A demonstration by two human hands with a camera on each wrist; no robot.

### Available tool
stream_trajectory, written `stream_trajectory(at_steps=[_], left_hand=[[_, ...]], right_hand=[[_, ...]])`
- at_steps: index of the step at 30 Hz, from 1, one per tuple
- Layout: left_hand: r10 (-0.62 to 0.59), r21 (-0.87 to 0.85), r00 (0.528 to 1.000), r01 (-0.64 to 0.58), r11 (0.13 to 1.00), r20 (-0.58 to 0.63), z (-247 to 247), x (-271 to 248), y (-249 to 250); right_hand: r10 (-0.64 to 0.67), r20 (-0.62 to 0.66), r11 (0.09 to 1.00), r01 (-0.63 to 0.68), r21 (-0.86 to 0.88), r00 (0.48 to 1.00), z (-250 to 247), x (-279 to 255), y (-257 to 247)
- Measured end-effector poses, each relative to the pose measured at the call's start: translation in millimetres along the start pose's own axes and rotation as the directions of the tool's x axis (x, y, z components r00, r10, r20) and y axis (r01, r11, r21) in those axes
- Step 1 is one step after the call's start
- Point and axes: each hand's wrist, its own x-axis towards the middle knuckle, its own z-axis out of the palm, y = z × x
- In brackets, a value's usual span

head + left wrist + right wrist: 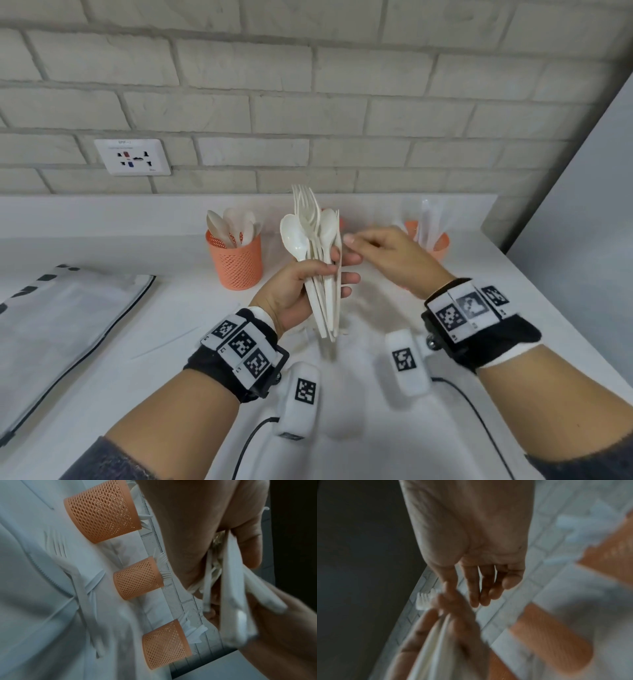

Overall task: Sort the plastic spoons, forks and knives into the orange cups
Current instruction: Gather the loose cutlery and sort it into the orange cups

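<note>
My left hand [334,270] grips an upright bundle of white plastic spoons and forks [317,240] over the middle of the white table [394,428]. My right hand [356,241] reaches in from the right, its fingers loosely extended and its fingertips at the bundle's edge, holding nothing. The left orange cup [236,262] holds spoons. The right orange cup [433,241] holds knives and sits partly behind my right hand. In the left wrist view all three cups show: [102,511], [137,577] with forks, [166,643]. Loose forks [56,543] and a knife [94,582] lie on the table.
A grey zipped cloth [68,308] lies at the left of the table. A brick wall with a socket [133,156] stands behind the raised back ledge [102,212]. The table's right edge [548,308] runs beside a plain wall. Cables [472,411] trail from my wrists.
</note>
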Motion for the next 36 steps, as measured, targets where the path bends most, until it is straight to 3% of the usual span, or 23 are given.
stream_trajectory(at_steps=[1, 4, 10, 15, 20, 23, 26, 28, 31, 34, 36], left_hand=[[-0.006, 0.007, 1.000, 0.006, 1.000, 0.004, 1, -1, 1], [-0.021, -0.005, 1.000, 0.021, 1.000, -0.001, -1, -5, 2], [-0.012, -0.017, 0.997, 0.010, 1.000, -0.078, -7, -10, 13], [0.033, -0.018, 0.986, -0.037, 0.999, -0.165, -12, -14, 14], [0.146, 0.060, 0.952, -0.134, 0.989, -0.271, -13, -16, 11], [0.200, 0.102, 0.932, -0.177, 0.979, -0.303, -12, -17, 14], [0.209, 0.174, 0.928, -0.161, 0.971, -0.307, -13, -22, 15], [0.195, 0.206, 0.926, -0.132, 0.970, -0.323, -16, -23, 15], [0.186, 0.258, 0.916, -0.095, 0.961, -0.355, -18, -26, 15], [0.206, 0.322, 0.925, -0.099, 0.942, -0.319, -17, -30, 18], [0.202, 0.327, 0.940, -0.106, 0.939, -0.275, -17, -33, 20]], right_hand=[[0.022, 0.080, 0.994, -0.030, 0.102, 0.997, 8, -2, -3], [0.075, 0.133, 0.943, -0.113, 0.314, 0.988, 18, -1, -8], [0.086, 0.223, 0.886, -0.177, 0.429, 0.971, 29, 5, -9], [0.129, 0.107, 0.899, -0.161, 0.407, 0.986, 47, 9, -11], [0.088, -0.104, 0.915, -0.039, 0.402, 0.991, 76, 10, -13], [0.024, -0.099, 0.932, 0.013, 0.363, 0.995, 84, 10, -8], [0.062, -0.100, 0.932, -0.022, 0.362, 0.993, 85, 15, -4], [0.123, -0.196, 0.918, -0.036, 0.394, 0.973, 79, 21, -7], [0.049, -0.353, 0.911, 0.103, 0.399, 0.934, 66, 25, -22], [-0.085, -0.240, 0.927, 0.165, 0.338, 0.967, 76, 24, -31], [-0.020, -0.167, 0.924, 0.082, 0.372, 0.986, 85, 23, -29]])
